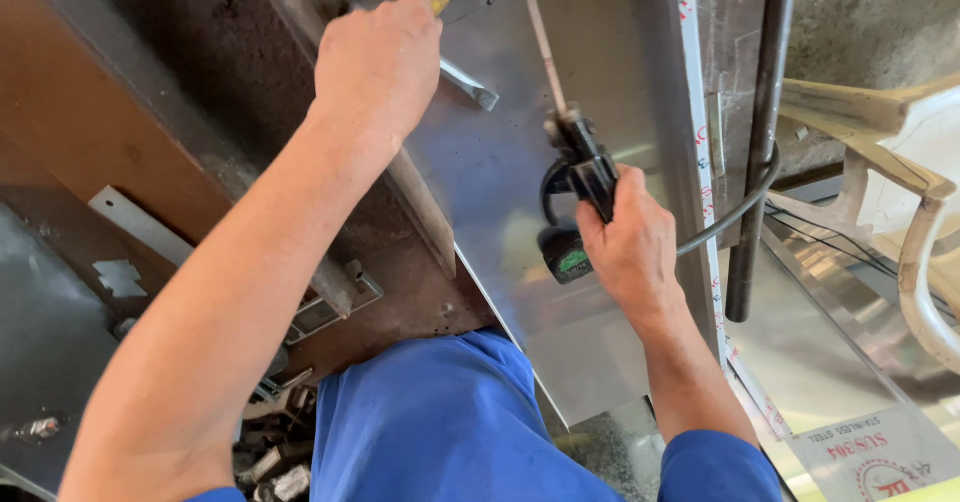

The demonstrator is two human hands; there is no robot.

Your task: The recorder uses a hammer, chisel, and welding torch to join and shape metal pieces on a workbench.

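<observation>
Fingers of the right hand (628, 244) wrap the black air gun (580, 167); the left hand (375, 62) presses its curled fingers on the steel sheet (560, 302) at the far edge. Judging by this, keep the thin nozzle (541, 37) low and steady.

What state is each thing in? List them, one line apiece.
Right hand: closed around the black torch handle.
Torch: held with its thin rod pointing up the sheet.
Left hand: gripping a yellowish tool at the top edge.
Steel sheet: bare, shiny, leaning under both hands.
Black hose: attached, curving away right.
Dark pipe: standing upright beside the sheet.
</observation>
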